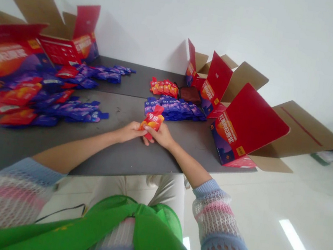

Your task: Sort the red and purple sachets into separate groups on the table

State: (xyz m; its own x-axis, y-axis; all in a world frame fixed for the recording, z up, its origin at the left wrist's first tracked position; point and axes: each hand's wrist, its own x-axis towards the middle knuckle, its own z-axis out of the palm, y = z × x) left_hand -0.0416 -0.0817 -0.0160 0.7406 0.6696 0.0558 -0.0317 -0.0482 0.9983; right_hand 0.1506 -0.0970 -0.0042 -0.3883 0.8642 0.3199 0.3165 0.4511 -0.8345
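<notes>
A red-orange pouch [154,119] with a narrow neck is held upright above the table's front part. My left hand [130,132] pinches its left side, and my right hand [161,135] grips its right side with the thumb across the front. Whether more than one pouch is in my hands I cannot tell. Just beyond them lies a row of purple pouches [176,109]. Behind that row is a group of red-orange pouches [164,87] beside a dark brown item [190,94].
Mixed purple and red pouches [48,99] are piled on the left of the grey table [117,159]. Open red cartons stand at the left [5,53] and back left [84,44]. More open cartons line the right, the nearest [237,129] with flaps past the table's edge.
</notes>
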